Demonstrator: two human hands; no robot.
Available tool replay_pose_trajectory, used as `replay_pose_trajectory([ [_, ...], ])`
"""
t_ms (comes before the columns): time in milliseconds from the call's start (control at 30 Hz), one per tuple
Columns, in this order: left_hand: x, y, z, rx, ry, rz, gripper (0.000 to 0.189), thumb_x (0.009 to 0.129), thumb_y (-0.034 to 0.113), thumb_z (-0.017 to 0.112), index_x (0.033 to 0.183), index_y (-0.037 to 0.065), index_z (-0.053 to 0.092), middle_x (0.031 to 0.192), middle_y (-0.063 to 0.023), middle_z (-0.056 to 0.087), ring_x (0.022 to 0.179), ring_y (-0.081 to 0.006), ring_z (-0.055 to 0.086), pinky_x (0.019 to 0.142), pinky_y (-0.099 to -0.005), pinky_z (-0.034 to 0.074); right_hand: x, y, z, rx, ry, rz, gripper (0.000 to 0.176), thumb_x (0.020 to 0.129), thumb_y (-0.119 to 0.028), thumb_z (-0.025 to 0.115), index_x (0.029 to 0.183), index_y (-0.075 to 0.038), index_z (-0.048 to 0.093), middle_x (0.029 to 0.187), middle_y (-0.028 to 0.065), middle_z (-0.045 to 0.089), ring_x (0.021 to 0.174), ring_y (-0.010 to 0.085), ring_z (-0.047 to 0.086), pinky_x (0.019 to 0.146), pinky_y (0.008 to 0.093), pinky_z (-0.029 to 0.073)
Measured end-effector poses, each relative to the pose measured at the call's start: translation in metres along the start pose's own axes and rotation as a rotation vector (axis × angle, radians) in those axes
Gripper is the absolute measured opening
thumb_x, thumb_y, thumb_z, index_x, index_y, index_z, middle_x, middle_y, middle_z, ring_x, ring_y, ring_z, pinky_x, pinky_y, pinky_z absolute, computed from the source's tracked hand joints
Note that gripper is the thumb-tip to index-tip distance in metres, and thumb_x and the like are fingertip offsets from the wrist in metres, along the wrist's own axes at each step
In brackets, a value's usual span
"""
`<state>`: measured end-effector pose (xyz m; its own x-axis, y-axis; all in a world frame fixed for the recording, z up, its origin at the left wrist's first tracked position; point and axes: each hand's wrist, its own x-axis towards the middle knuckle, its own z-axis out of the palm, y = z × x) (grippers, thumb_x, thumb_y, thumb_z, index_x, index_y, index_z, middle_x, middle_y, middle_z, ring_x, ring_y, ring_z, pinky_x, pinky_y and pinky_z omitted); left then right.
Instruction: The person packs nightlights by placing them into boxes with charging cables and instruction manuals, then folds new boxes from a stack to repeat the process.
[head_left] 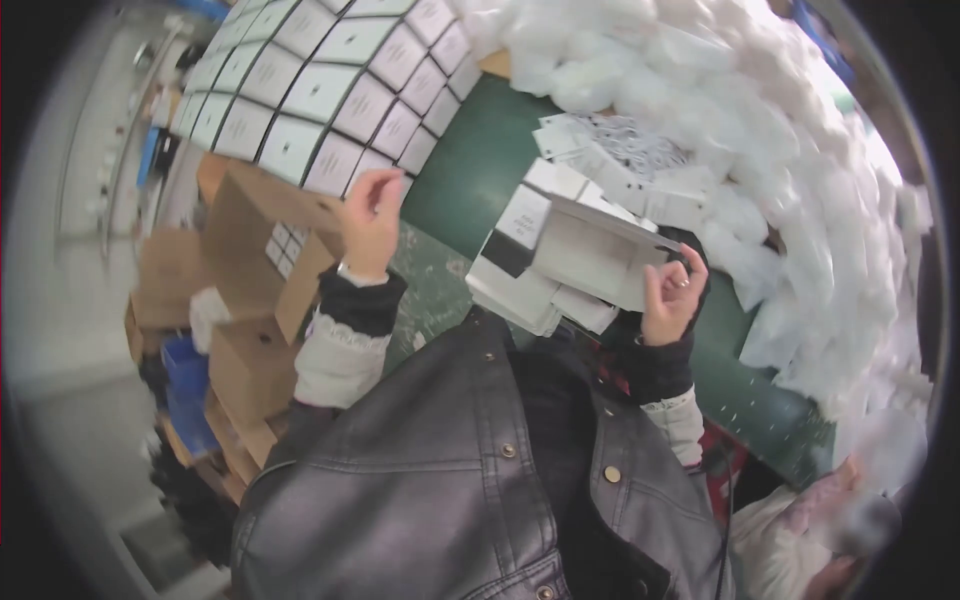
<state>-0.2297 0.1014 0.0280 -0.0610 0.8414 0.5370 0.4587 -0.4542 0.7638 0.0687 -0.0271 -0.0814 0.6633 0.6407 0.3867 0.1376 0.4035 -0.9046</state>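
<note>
An open white box [592,252] with a dark-edged flap lies tilted on top of other white boxes in front of me. My right hand [672,298] is at its right end, fingers curled against the flap's edge and thumb near the side. Raised to the left of the box, my left hand [370,222] has its fingers bent in toward the thumb. Whether something small is pinched there I cannot make out. A white box with a black lower part [518,230] rests against the open box's left side.
Stacked white boxes [315,92] stand at the back left of the green table [462,150]. White cables [630,142] and flat white pieces lie behind the box. Bagged white items [700,70] heap along the right. Cardboard cartons [250,365] and a blue bin [186,385] are at left; another person [800,540] is lower right.
</note>
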Motion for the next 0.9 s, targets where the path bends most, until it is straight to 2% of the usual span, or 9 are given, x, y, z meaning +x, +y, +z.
replay_pose_trajectory([
  [67,0.042,0.016,0.052,0.094,-0.388,0.141,0.021,0.085,0.019,0.051,0.098,0.007,0.063,0.096,-0.0054,0.063,0.088,-0.0169,0.058,0.081,-0.0284,0.045,-0.003,-0.002,0.004,0.021,0.002,0.069,0.031,0.082,-0.001,0.055,0.107,-0.007,0.039,0.063,-0.0038,0.034,0.056,0.0038,0.033,0.058,0.0163,0.031],
  [167,0.082,-0.007,0.136,0.392,-0.747,0.256,0.028,0.083,0.028,0.047,0.100,0.012,0.064,0.093,-0.0026,0.063,0.086,-0.0207,0.057,0.076,-0.0327,0.044,-0.002,-0.002,0.005,-0.002,0.025,0.077,0.022,0.082,-0.004,0.059,0.088,-0.011,0.039,0.064,-0.0027,0.038,0.055,0.0059,0.035,0.055,0.0191,0.032],
  [300,0.125,-0.049,0.214,0.700,-0.996,0.237,0.034,0.086,0.030,0.047,0.108,0.009,0.061,0.108,-0.0081,0.060,0.095,-0.0256,0.056,0.082,-0.0369,0.045,0.001,-0.003,0.021,-0.107,-0.002,0.035,0.031,0.083,-0.002,0.055,0.065,-0.014,0.032,0.060,-0.0041,0.031,0.054,0.0069,0.027,0.053,0.0216,0.023],
  [400,0.132,-0.076,0.248,0.716,-1.023,0.134,0.039,0.083,0.039,0.055,0.108,0.009,0.053,0.109,-0.0115,0.052,0.100,-0.0271,0.050,0.082,-0.0359,0.043,0.006,0.005,0.022,-0.165,-0.062,-0.004,0.033,0.085,-0.003,0.053,0.063,-0.014,0.032,0.060,-0.0050,0.030,0.056,0.0075,0.026,0.055,0.0218,0.023],
  [500,0.135,-0.102,0.277,0.833,-1.027,0.174,0.082,0.061,0.059,0.071,0.118,0.009,0.038,0.116,-0.0156,0.044,0.106,-0.0309,0.046,0.081,-0.0402,0.045,0.008,0.001,0.024,-0.254,-0.070,0.013,0.019,0.084,-0.004,0.045,0.066,-0.011,0.041,0.059,-0.0013,0.038,0.053,0.0092,0.034,0.050,0.0216,0.029],
  [600,0.126,-0.102,0.290,0.867,-1.098,0.085,0.098,0.056,0.047,0.081,0.127,0.007,0.027,0.122,-0.0206,0.046,0.110,-0.0341,0.047,0.088,-0.0420,0.043,0.008,-0.011,0.013,-0.214,0.132,0.065,0.043,0.088,-0.046,0.038,0.076,-0.007,0.051,0.059,-0.0003,0.046,0.048,0.0076,0.041,0.046,0.0201,0.033],
  [700,0.127,-0.091,0.291,1.022,-1.010,0.129,0.089,0.058,0.054,0.077,0.125,0.008,0.040,0.126,-0.0135,0.041,0.116,-0.0296,0.038,0.091,-0.0421,0.036,0.021,-0.014,0.005,-0.310,0.380,0.096,0.020,0.089,-0.021,0.047,0.072,-0.010,0.047,0.057,-0.0006,0.041,0.049,0.0076,0.038,0.050,0.0203,0.032],
  [800,0.123,-0.101,0.291,0.975,-0.970,-0.014,0.097,0.055,0.051,0.081,0.128,0.009,0.032,0.127,-0.0142,0.033,0.111,-0.0297,0.041,0.087,-0.0365,0.043,0.037,-0.007,0.003,-0.386,0.494,0.134,0.019,0.089,-0.015,0.052,0.071,-0.010,0.049,0.053,-0.0013,0.040,0.049,0.0064,0.036,0.053,0.0198,0.032],
  [900,0.117,-0.112,0.288,1.006,-0.903,0.094,0.099,0.052,0.056,0.080,0.125,0.008,0.033,0.116,-0.0146,0.045,0.103,-0.0276,0.050,0.083,-0.0336,0.045,0.057,0.012,0.002,-0.522,0.400,0.121,0.017,0.086,-0.015,0.058,0.071,-0.011,0.051,0.056,-0.0031,0.042,0.049,0.0064,0.037,0.050,0.0195,0.033],
])
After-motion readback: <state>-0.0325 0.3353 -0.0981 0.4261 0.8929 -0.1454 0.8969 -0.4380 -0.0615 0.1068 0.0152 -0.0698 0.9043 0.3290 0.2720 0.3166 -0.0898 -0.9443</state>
